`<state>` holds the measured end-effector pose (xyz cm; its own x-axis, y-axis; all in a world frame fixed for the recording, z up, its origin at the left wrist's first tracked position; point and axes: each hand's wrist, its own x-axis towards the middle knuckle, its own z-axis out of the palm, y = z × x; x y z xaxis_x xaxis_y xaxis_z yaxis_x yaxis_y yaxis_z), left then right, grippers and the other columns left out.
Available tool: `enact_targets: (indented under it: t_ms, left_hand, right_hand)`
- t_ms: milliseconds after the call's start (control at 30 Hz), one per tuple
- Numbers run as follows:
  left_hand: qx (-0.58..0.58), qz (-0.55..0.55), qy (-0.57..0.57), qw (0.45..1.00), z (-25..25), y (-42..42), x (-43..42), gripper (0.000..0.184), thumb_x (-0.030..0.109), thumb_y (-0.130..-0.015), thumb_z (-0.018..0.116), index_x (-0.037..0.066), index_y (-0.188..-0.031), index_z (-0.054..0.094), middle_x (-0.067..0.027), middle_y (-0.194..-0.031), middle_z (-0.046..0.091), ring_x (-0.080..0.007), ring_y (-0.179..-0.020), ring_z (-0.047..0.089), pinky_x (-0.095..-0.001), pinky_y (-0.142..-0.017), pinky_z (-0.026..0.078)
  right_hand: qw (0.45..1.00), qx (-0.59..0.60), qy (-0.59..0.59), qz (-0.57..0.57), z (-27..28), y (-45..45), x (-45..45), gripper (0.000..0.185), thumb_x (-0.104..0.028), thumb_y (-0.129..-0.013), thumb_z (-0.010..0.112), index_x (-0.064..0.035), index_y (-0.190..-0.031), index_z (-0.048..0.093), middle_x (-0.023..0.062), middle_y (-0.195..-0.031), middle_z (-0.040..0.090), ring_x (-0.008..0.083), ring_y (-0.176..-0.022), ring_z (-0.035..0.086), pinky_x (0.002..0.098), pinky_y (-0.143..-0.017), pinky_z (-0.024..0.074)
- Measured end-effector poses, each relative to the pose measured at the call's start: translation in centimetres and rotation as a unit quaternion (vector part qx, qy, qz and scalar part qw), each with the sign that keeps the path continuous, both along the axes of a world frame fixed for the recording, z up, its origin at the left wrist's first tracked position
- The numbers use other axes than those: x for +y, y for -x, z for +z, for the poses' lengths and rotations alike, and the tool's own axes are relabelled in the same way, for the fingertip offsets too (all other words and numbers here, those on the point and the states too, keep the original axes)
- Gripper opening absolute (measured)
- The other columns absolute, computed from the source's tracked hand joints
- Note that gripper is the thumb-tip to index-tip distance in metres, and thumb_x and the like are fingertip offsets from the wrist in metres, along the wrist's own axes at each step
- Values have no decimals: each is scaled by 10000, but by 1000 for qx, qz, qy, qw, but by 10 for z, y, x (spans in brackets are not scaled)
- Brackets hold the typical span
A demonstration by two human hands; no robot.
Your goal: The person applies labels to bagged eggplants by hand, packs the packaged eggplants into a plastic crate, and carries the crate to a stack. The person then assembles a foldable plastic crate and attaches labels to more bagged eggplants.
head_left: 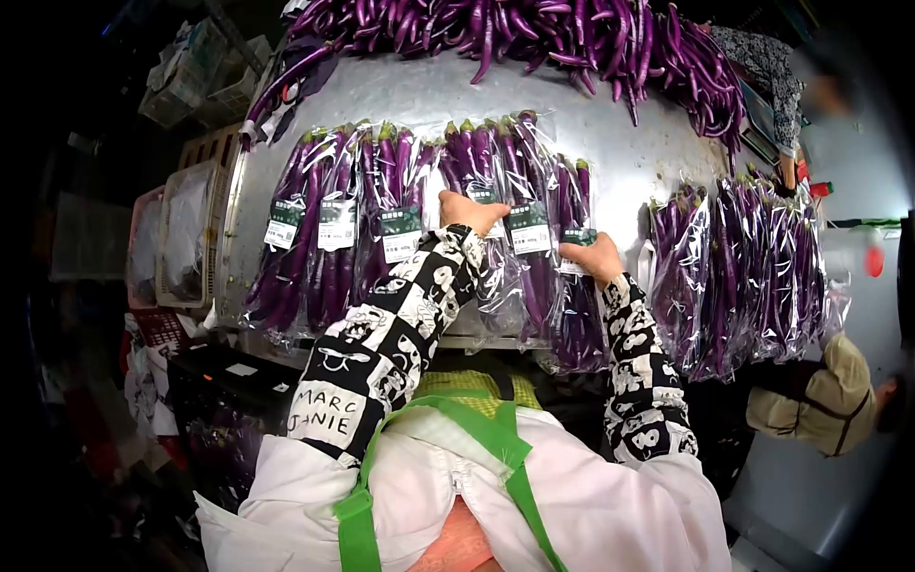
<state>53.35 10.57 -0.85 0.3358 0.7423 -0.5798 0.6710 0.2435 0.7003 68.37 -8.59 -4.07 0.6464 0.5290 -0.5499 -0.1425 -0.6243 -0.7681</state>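
The left hand (472, 212) lies over one of the clear bags of eggplants (315, 238) in the row on the metal table (381, 91). Its thumb stands away from the fingers, which point toward the right hand (596, 258); the fingertips reach the edge of a green-and-white label. Whether they press or pinch the plastic I cannot tell.

The right hand is at the right end of that row, its thumb side turned toward the left hand and its visible digits partly bent over the label of the end bag (579, 319). The rest of its fingers are hidden on the far side, so how tightly it closes cannot be made out. Between the two hands lies another labelled bag (536, 276), stem ends away from the wearer like the others.

Well apart to the right is a second group of bagged eggplants (729, 276), no labels discernible under the glare. Loose eggplants (658, 57) are heaped along the far edge, cut off by the top of the view. The patterned sleeves (367, 348) cover both forearms, and the left one hides the lower part of some bags. At the right side are parts of two other people, one in a patterned sleeve (783, 105), one in a beige top (834, 396); the outer edges fall into darkness.
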Motion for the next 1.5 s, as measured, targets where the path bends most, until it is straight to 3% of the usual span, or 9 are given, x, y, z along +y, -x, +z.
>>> enact_targets:
  t_ms: [200, 633, 800, 900, 933, 1133, 1233, 1367, 1500]
  left_hand:
    - [-276, 87, 257, 922, -20, 33, 33, 265, 52, -695, 750, -57, -918, 657, -165, -911, 671, -233, -771, 674, -362, -697, 557]
    - [-465, 34, 488, 738, -91, 3, 21, 134, 84, -775, 667, -8, -869, 639, -108, -805, 665, -193, -696, 660, -347, -688, 573]
    - [-482, 25, 563, 671, 2, 81, 29, 164, 101, -764, 659, -13, -882, 650, -126, -805, 681, -219, -662, 676, -361, -654, 582]
    - [-524, 39, 546, 653, 24, 135, 19, 171, 142, -743, 679, 15, -858, 670, -104, -776, 685, -204, -609, 661, -338, -608, 570]
    - [-538, 47, 528, 655, 30, 155, 18, 174, 155, -735, 686, 25, -850, 677, -97, -767, 686, -199, -591, 656, -331, -593, 566]
    - [-611, 86, 470, 631, 97, 310, 19, 164, 161, -726, 696, 34, -830, 692, -91, -763, 692, -193, -571, 648, -317, -557, 552]
    - [-696, 35, -189, 692, 80, 403, 35, 380, 229, -712, 751, 1, -995, 639, -139, -962, 644, -232, -818, 632, -335, -760, 521]
    - [-571, 114, 129, 802, 128, 553, 57, 333, 214, -732, 729, 4, -978, 653, -131, -958, 654, -223, -834, 639, -334, -769, 525]
    - [-390, 44, 35, 919, 147, 722, 61, 288, 200, -752, 708, 7, -961, 667, -123, -955, 665, -213, -850, 647, -334, -778, 529]
  right_hand:
    - [998, 42, -13, -45, -4, -58, -21, 216, -41, -641, 723, 51, -816, 635, 120, -726, 642, 163, -583, 613, 278, -510, 485]
    - [962, 208, -172, 38, 33, -16, 29, 427, 4, -585, 580, 7, -1011, 558, 57, -788, 613, 161, -638, 613, 306, -619, 536]
    - [976, 48, -191, -93, 101, 59, 5, 401, -4, -589, 625, 45, -986, 602, 75, -782, 618, 207, -781, 619, 333, -714, 524]
    - [696, -389, -321, 510, -5, -86, -111, 365, -139, -673, 630, 42, -989, 613, 176, -914, 636, 337, -849, 620, 406, -790, 487]
    - [926, -161, -259, 223, 72, 27, -50, 429, -128, -670, 649, 48, -1054, 576, 180, -945, 628, 317, -855, 622, 411, -810, 483]
    - [931, -30, -280, 234, 172, 206, 70, 499, -125, -697, 666, 42, -1142, 513, 164, -1116, 547, 253, -966, 580, 384, -850, 462]
    - [891, -62, -312, 323, 170, 278, 120, 430, -187, -675, 686, 18, -1030, 556, 142, -992, 577, 266, -930, 586, 399, -845, 453]
    - [684, -323, -389, 526, 144, 393, 185, 361, -269, -646, 713, -15, -882, 613, 113, -827, 616, 283, -881, 595, 417, -838, 441]
    - [821, 330, -281, 371, 129, 564, 174, 292, -182, -741, 671, -5, -968, 623, 115, -893, 651, 241, -849, 629, 370, -803, 492]
